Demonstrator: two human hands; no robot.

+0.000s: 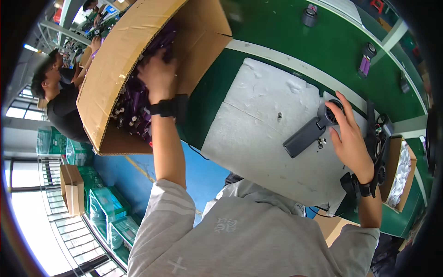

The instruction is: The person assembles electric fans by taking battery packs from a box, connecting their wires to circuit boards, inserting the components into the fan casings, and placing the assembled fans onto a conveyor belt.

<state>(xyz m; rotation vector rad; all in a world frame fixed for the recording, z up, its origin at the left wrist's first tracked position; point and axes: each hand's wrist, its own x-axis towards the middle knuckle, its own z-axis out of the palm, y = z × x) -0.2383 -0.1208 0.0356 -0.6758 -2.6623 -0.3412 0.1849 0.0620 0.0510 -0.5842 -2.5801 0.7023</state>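
My left hand (159, 76) reaches into a tilted cardboard box (115, 51) on the left, among many small purple parts (136, 99). Its fingertips are blurred and partly lost among the parts, so I cannot make out whether it grips one. On the right, my right hand (350, 141) has its fingers and thumb around the round head of a dark grey handheld fan (302, 138). The fan's flat handle points toward the lower left, over a white foam sheet (258, 115). Small metal bits (321, 142) lie beside the handle, and another small part (279, 115) lies farther up the foam.
Dark fan parts (379, 138) and an open carton with silvery packets (401, 175) lie to the right. Purple-and-grey pieces (365, 60) stand on the green bench (277, 27). A person in black (67, 108) is at the far left, above green crates (108, 205).
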